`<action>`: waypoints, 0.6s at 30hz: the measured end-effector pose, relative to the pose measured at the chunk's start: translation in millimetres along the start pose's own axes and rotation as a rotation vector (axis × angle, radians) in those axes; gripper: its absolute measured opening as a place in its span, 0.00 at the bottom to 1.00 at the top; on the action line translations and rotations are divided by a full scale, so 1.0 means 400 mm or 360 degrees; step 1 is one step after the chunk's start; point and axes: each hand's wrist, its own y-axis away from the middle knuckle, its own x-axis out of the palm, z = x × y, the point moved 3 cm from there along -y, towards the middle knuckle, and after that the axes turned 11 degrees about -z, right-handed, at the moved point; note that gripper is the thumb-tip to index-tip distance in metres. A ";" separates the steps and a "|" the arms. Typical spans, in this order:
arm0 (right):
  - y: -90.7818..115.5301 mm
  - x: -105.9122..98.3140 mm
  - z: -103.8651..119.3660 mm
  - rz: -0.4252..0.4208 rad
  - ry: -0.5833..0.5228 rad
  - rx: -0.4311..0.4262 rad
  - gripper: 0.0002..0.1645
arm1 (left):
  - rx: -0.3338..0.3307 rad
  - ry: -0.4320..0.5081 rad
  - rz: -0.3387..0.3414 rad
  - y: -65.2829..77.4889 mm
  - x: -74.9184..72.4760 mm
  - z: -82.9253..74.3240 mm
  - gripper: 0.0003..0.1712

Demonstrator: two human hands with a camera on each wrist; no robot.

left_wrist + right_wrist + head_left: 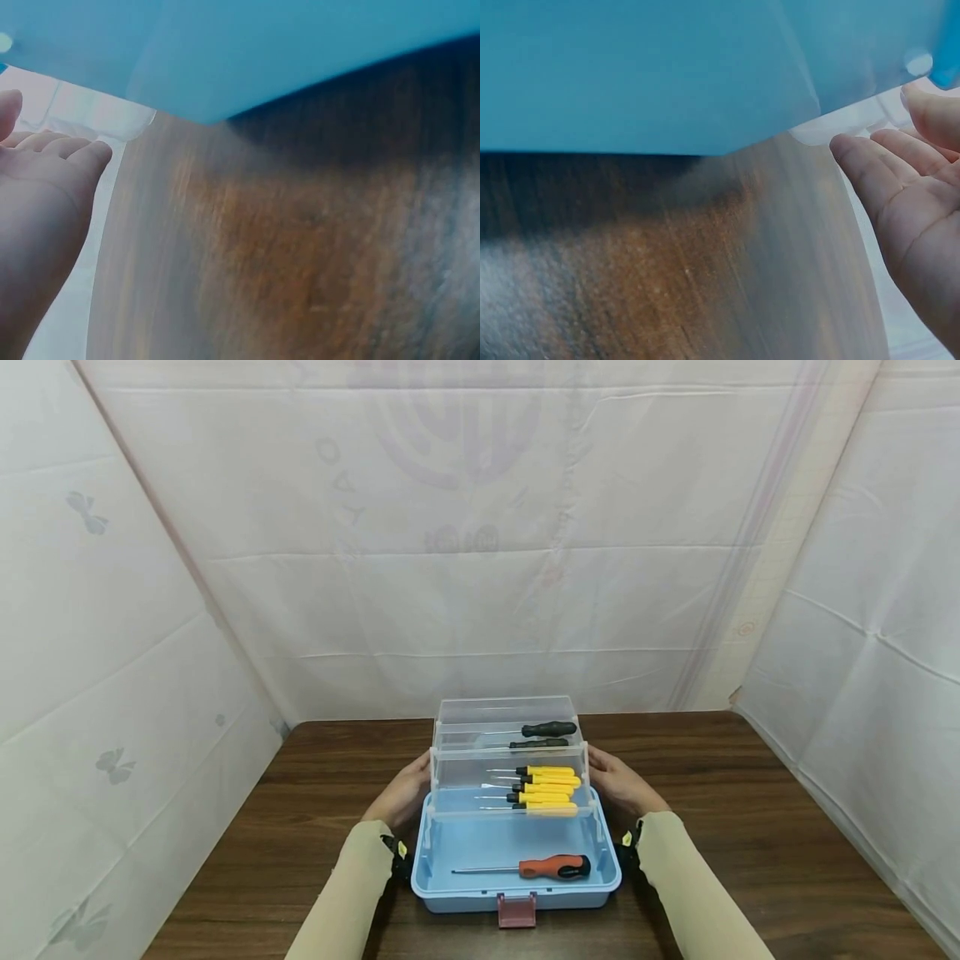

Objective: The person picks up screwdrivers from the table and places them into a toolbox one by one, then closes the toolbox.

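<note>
A light-blue toolbox (510,906) stands unfolded on the table, its two clear trays (459,768) raised at the back. My left hand (403,792) is at the left side of the trays, fingertips right at their edge. On the opposite side, my right hand (621,783) mirrors it. In the right wrist view the fingers (866,169) reach out fairly straight beneath the clear plastic, thumb raised. Several yellow-handled screwdrivers (546,789) lie in the lower tray, two black-handled screwdrivers (549,729) in the upper. An orange-and-black screwdriver (557,867) lies in the blue base.
A mauve latch (517,911) hangs down at the box's front. The dark wooden table (330,777) extends on both sides of the box. White sheeting (480,610) hangs behind the table and along its left and right sides.
</note>
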 end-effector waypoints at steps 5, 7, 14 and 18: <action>0.001 0.000 0.004 -0.0025 -0.0018 0.0029 0.37 | -0.0014 0.0003 -0.0008 0.002 0.000 -0.003 0.32; 0.000 0.001 0.004 -0.0036 -0.0010 0.0030 0.38 | -0.0020 0.0019 -0.0011 0.003 -0.001 -0.005 0.32; -0.004 0.000 0.006 -0.0079 -0.0042 0.0003 0.38 | 0.0031 0.0066 -0.0009 0.002 -0.001 -0.019 0.30; -0.008 -0.003 0.009 -0.0090 -0.0022 -0.0015 0.38 | 0.0032 0.0053 -0.0025 0.000 -0.002 -0.024 0.29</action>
